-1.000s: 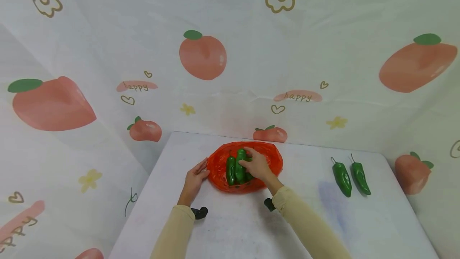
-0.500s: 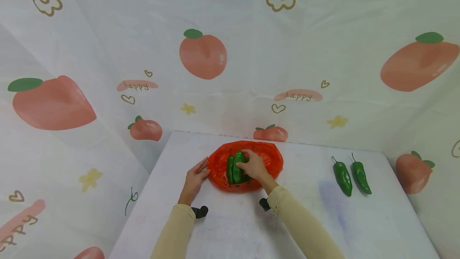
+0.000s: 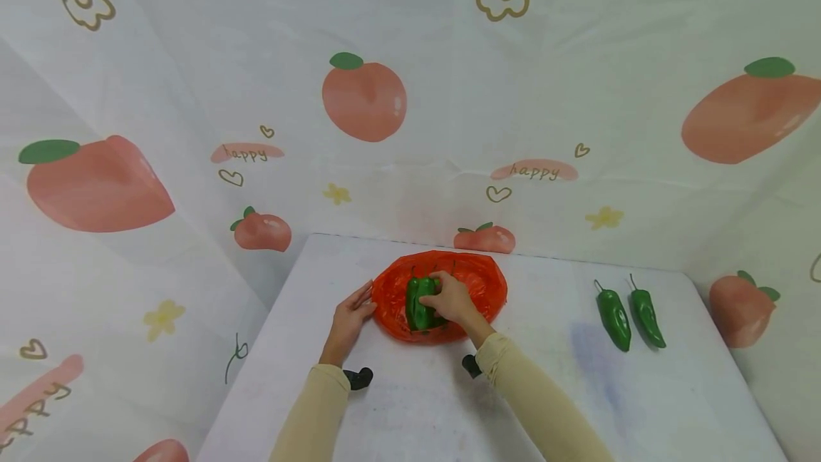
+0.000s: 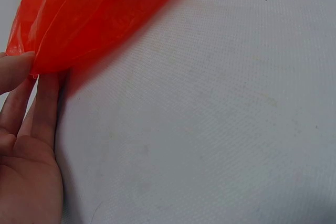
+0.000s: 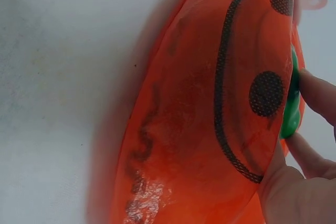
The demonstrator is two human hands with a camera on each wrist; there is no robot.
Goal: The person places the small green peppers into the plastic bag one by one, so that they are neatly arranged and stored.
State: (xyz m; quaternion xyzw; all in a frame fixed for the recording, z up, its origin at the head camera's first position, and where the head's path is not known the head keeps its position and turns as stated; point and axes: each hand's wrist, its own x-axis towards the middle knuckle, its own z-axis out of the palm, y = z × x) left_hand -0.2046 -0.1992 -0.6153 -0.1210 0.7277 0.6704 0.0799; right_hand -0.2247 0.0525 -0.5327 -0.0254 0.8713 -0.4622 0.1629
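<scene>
A red plastic bag [image 3: 477, 291] lies spread on the table with its mouth up, holding several green peppers. At its left rim, my left hand [image 3: 347, 318] pinches the plastic between thumb and fingers, as the left wrist view [image 4: 31, 161] shows. My right hand [image 3: 454, 301] reaches into the bag and holds a green pepper [image 3: 423, 311] between thumb and fingers. Another pepper [image 3: 411, 298] lies just left of it. In the right wrist view the bag's printed side [image 5: 194, 103] hides most of the held pepper [image 5: 291, 119].
Two green peppers, one at left [image 3: 614, 319] and one at right [image 3: 648, 318], lie side by side on the right of the white table [image 3: 410, 412]. A fruit-printed cloth [image 3: 423, 91] hangs behind and at the sides.
My right hand has brought the pepper slightly nearer and lower, beside the left one in the bag. The left hand stays at the bag's rim.
</scene>
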